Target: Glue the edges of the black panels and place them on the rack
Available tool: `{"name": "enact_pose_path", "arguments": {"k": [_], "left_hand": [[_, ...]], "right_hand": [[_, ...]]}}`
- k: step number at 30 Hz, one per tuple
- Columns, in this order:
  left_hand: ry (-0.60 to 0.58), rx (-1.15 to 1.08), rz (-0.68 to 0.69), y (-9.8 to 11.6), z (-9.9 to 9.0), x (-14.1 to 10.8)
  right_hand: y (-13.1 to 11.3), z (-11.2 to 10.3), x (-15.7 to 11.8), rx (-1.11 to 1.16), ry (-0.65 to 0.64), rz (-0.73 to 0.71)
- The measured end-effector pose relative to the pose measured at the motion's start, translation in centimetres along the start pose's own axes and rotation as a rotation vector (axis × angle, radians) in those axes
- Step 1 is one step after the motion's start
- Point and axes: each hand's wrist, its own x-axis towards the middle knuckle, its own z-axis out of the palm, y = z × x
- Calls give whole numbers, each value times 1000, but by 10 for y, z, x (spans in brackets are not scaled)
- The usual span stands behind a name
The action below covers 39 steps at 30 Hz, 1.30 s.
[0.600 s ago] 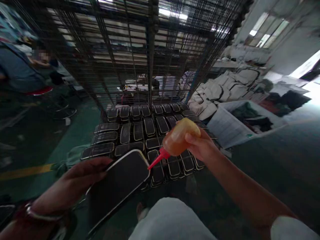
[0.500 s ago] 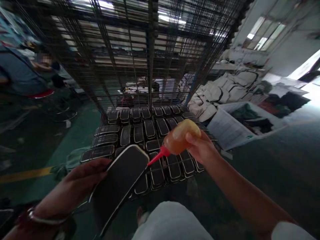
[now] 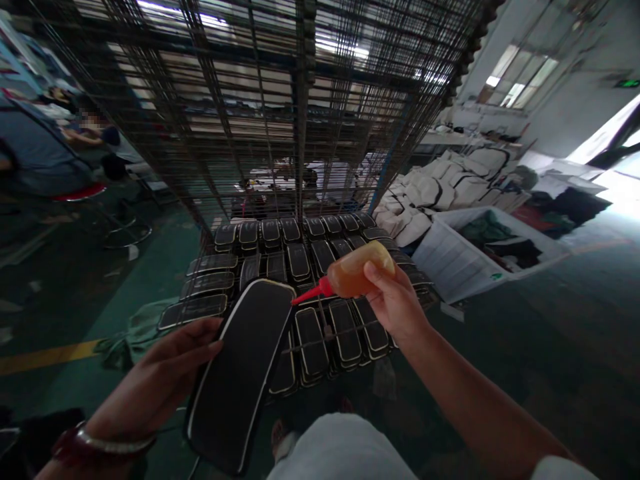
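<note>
A dark, flat panel with rounded corners and a pale line along its edge (image 3: 243, 373) is tilted in front of me. My left hand (image 3: 185, 353) grips it by its left edge, thumb on top. In my right hand (image 3: 395, 300) is a squeeze bottle of amber liquid (image 3: 357, 267), lying nearly sideways. Its red pointed nozzle meets the panel's upper right edge. Beyond, many similar dark panels (image 3: 313, 340) with pale rims lie in stacked rows at the foot of a wire rack.
The tall wire rack (image 3: 300, 120) rises straight ahead. On the right stand a white bin (image 3: 450, 267) with dark cloth and a heap of pale pieces (image 3: 425, 187). At the left are a red-topped stool (image 3: 80, 193), a seated person (image 3: 40, 153) and green cloth (image 3: 145, 330).
The nozzle tip has moved up slightly along the panel's right edge. My left hand has turned the panel more upright, and its whole face shows more clearly.
</note>
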Motion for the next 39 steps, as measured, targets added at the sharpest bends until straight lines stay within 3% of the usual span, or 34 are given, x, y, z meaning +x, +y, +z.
{"name": "enact_pose_path", "arguments": {"k": [6,11,16,32,39], "left_hand": [[76,-58,-4,0,13,1],[32,-69,-5,2,19,3],[64,-96,-1,3,21,5],[166,-211,4,7,11,18],[299,-490,-55,4,4,18]], "right_hand": [[6,6,-17,-37,-9,20],[14,8,-31,-37,-21,53],[17,13,-44,-52,-84,72],[36,5,-71,-143,-294,172],[35,13,-63,-118,-235,116]]}}
